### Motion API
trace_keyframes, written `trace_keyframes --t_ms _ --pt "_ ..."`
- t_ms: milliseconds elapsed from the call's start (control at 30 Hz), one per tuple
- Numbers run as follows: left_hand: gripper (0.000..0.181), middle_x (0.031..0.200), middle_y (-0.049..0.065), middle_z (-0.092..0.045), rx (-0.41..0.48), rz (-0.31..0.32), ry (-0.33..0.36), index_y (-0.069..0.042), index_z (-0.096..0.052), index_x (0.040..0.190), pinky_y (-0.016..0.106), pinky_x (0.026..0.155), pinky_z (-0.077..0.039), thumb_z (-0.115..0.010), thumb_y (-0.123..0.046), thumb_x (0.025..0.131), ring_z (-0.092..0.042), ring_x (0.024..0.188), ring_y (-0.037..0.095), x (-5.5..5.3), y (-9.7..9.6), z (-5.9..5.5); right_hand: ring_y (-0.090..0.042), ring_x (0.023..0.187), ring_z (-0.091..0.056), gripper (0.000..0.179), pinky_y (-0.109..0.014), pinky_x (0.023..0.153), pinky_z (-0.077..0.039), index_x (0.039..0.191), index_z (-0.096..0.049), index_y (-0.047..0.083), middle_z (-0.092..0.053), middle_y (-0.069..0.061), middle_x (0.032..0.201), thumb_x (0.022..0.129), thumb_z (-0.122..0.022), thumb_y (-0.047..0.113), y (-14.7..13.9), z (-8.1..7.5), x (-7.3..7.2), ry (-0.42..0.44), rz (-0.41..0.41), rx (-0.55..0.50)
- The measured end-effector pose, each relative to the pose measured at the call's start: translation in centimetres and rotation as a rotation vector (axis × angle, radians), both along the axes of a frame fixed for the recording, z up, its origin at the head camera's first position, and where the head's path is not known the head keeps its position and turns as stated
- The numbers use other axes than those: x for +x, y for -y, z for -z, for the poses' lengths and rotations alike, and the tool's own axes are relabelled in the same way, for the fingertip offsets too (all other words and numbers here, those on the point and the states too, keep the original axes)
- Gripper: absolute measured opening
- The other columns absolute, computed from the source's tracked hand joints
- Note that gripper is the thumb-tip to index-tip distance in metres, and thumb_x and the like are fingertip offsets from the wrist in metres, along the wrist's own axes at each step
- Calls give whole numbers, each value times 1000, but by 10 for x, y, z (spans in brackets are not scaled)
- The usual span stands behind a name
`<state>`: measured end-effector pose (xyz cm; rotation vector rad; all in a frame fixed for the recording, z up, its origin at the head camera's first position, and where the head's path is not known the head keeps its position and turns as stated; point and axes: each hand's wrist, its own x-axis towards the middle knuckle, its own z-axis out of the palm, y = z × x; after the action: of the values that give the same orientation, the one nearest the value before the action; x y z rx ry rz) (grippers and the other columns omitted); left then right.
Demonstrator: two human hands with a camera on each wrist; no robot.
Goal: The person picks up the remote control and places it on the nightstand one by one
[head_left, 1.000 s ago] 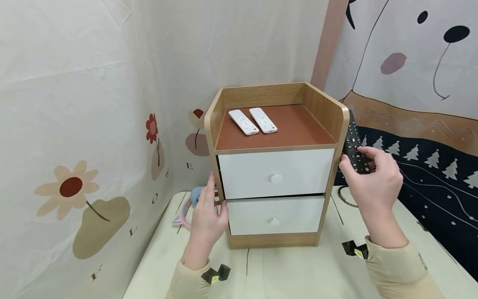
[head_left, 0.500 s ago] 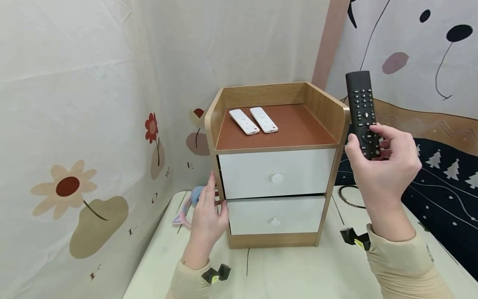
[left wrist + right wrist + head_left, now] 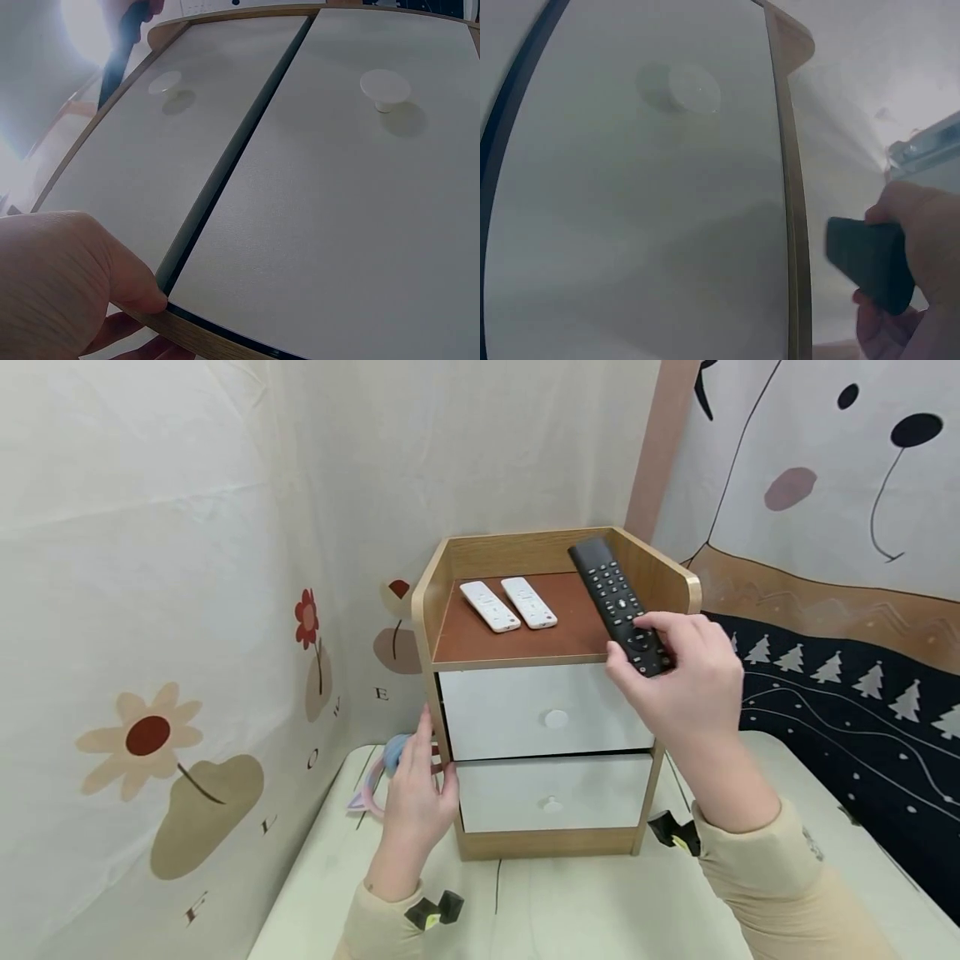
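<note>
My right hand pinches a black remote control near its lower end. The remote tilts up to the left and overlaps the brown top shelf of a small wooden cabinet in the head view. In the right wrist view the lower end of the remote shows between thumb and fingers. Two white remotes lie side by side on that shelf. My left hand rests against the cabinet's left side, its thumb at the front edge by the gap between the two white drawers.
A pastel headband-like item with a blue puff lies behind my left hand. The cabinet stands on a pale green covered surface. Printed cloth hangs at the left, back and right. Wooden walls rise around the shelf.
My right hand lifts the black remote from beside the cabinet's right side, then carries it left to the front of the top shelf. The left hand stays in place.
</note>
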<state>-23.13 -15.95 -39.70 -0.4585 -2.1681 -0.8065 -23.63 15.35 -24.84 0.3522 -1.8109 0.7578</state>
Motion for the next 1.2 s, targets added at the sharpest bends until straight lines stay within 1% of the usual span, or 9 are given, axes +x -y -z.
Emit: trace_keyframes --t_ms 67,167,333,533,667,800,933,1067,1200 --pt "92 135 28 -61 -2 -2 -4 -2 -23 174 42 79 -73 -69 7 96 -77 106 37 0 0 0 -39 98 -66 36 -49 78 -53 116 -79 3 -76 -21 105 90 -81 28 4 -2 -1 87 15 41" --pt "92 134 27 -62 -6 -8 -4 -3 -23 175 40 79 -73 -70 6 96 -77 103 36 1 0 0 -40 103 -65 34 -54 81 -55 117 -77 5 -76 -21 111 91 -78 27 11 -7 -1 219 30 100" --pt "92 135 27 -62 -12 -8 9 -4 -22 175 40 79 -73 -70 5 97 -78 101 35 1 0 1 -40 107 -64 34 -55 85 -54 119 -76 9 -76 -21 117 94 -75 32 18 -18 -1 396 51 160" --pt "92 139 28 -61 4 4 8 -3 -22 175 41 79 -73 -69 6 97 -77 106 38 -1 0 1 -39 109 -65 38 -56 89 -55 123 -75 11 -75 -21 118 96 -73 38 20 -37 -2 567 35 197" --pt "92 138 28 -61 6 6 0 -3 -22 175 41 79 -73 -69 7 96 -77 108 38 -2 0 2 -38 107 -67 40 -53 85 -57 125 -74 11 -77 -21 121 97 -70 39 20 -45 -8 640 38 224" --pt "92 136 28 -61 -2 7 -10 -3 -22 175 40 78 -73 -69 7 96 -77 104 37 -3 1 2 -38 101 -70 39 -47 77 -56 124 -73 12 -78 -20 128 97 -68 40 22 -52 -15 702 58 253" --pt "92 135 27 -62 -3 2 -11 -3 -22 175 40 78 -73 -70 7 96 -78 100 36 -2 1 2 -35 92 -70 37 -43 69 -54 122 -72 15 -80 -16 118 96 -68 41 26 -59 -26 751 84 302" --pt "93 134 27 -62 -2 4 -6 -3 -22 175 39 79 -73 -70 7 96 -78 101 36 -2 1 2 -36 91 -68 38 -46 70 -56 121 -72 14 -78 -15 108 94 -67 40 31 -64 -39 773 99 337" --pt "93 136 27 -61 4 9 0 -4 -21 175 38 80 -73 -69 7 96 -77 107 37 -2 1 1 -37 96 -68 40 -50 76 -58 123 -72 13 -78 -17 111 94 -66 40 36 -67 -54 772 98 363"
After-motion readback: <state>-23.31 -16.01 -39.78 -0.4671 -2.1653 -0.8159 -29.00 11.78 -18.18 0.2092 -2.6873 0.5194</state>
